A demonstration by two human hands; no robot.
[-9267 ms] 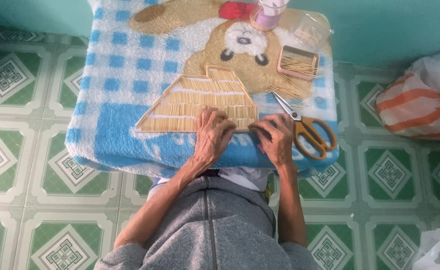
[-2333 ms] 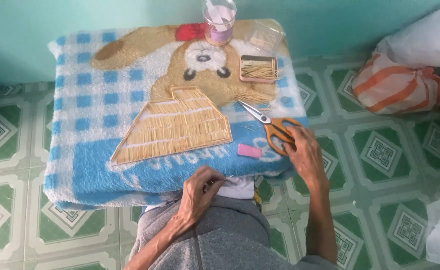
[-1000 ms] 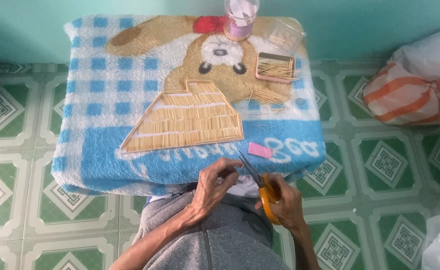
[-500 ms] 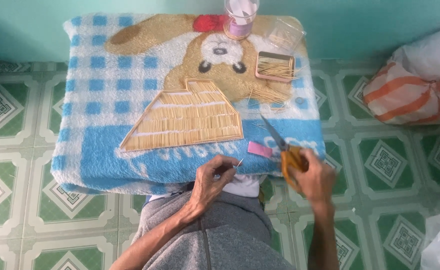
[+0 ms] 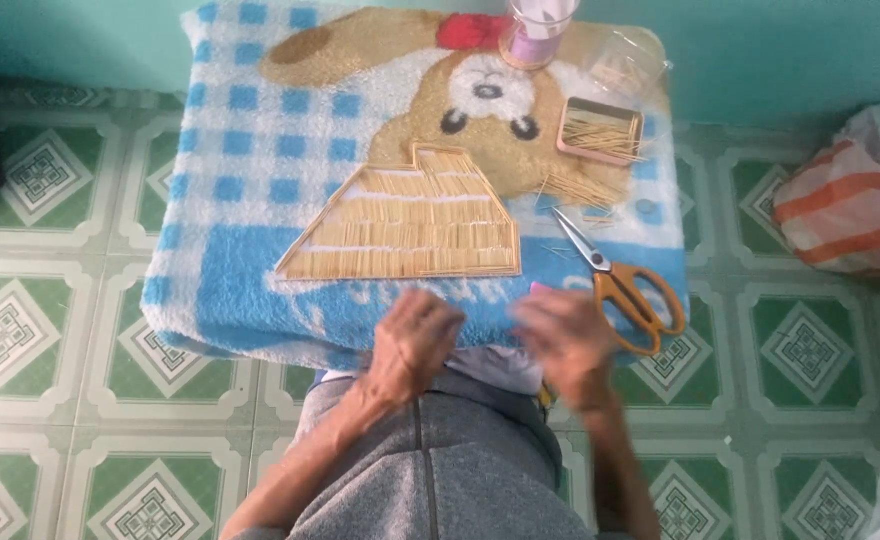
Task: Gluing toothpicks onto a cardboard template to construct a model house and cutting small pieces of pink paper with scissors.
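Letting go of the orange-handled scissors (image 5: 620, 285), which now lie on the towel-covered tabletop (image 5: 220, 290) just right of the toothpick panel (image 5: 410, 220). The right hand (image 5: 565, 340) has come back beside the left hand (image 5: 415, 340) at the near edge; both blurred, so I cannot tell their grip.

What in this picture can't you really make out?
- Right hand: motion blur smears the fingers, so whether it holds anything is unclear.
- Left hand: its curled fingers hide anything pinched between them.
- Cup: its top is cut off by the upper edge.
- Pink scrap: mostly behind the right hand.
- Striped bag: cut off by the right edge.
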